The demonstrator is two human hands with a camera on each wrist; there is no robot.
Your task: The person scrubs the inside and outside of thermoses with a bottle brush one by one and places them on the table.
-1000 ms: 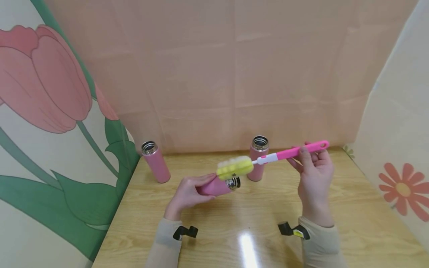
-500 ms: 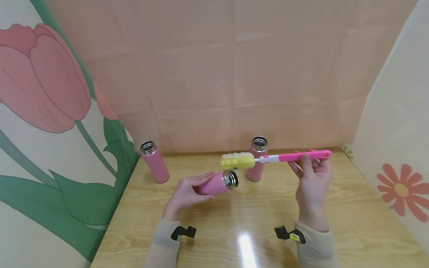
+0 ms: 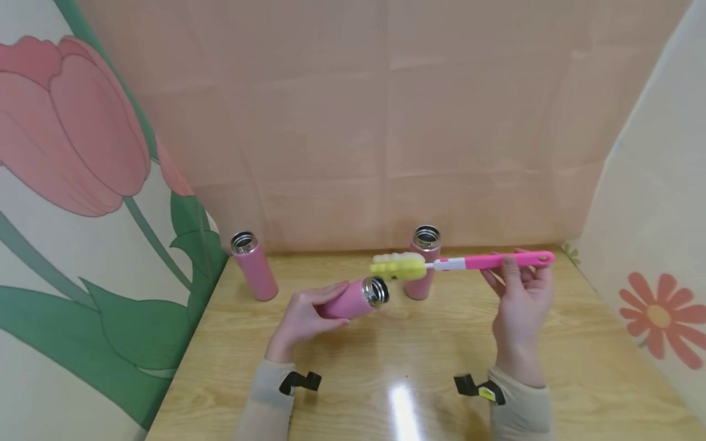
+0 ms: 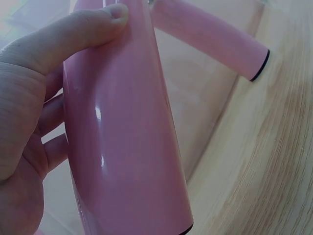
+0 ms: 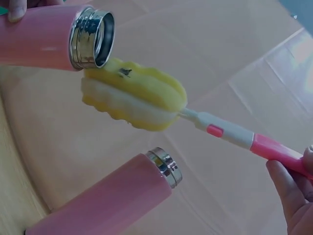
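A pink vacuum flask (image 3: 350, 299), lidless with a steel neck, is gripped by my left hand (image 3: 305, 315) and tilted so its mouth points right. In the left wrist view the thumb lies across the flask's body (image 4: 122, 127). My right hand (image 3: 521, 301) pinches the pink handle of a bottle brush (image 3: 398, 267), held nearly level. Its yellow and white sponge head (image 5: 137, 95) is outside the flask, beside the steel mouth (image 5: 93, 39). Whether sponge and rim touch, I cannot tell.
Two more open pink flasks stand on the wooden table (image 3: 441, 355): one at the back left (image 3: 255, 269), one at the back centre (image 3: 420, 285), partly behind the brush. A pink sheet (image 3: 342, 122) hangs behind. Patterned walls flank the table.
The brush has swung from slanted to nearly level and shifted right, its sponge moving off the flask's neck. The held flask has turned its mouth more toward the head camera and moved slightly left.
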